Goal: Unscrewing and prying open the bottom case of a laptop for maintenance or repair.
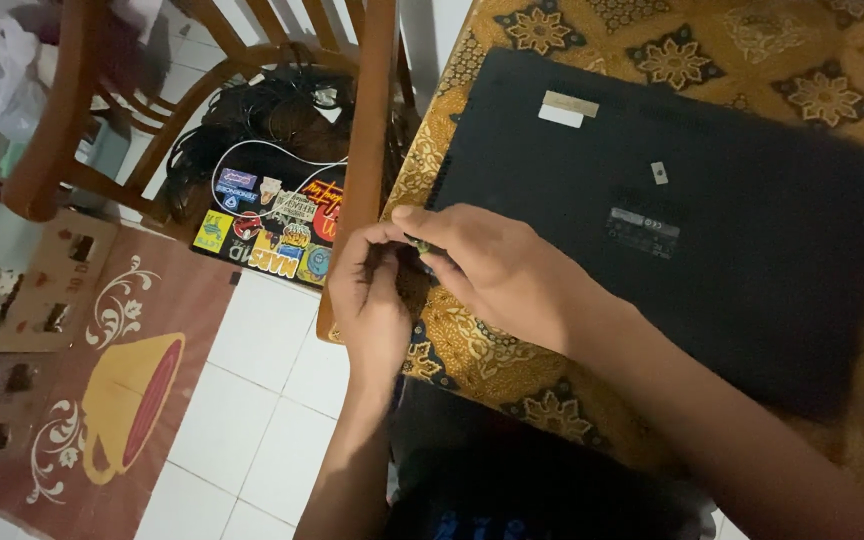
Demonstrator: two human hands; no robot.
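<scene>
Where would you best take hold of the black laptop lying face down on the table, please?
Probably by its two short edges, one hand on each side. The black laptop lies flat, base up, on the patterned tablecloth, so there is no handle. The left hand and right hand are pinching something small at its near-left corner.

A white and tan rectangular label (pixel 568 108) and a grey label (pixel 642 231) are seen on the black laptop underside (pixel 732 250); colourful stickers (pixel 272 225) are stuck on a floor case.
</scene>
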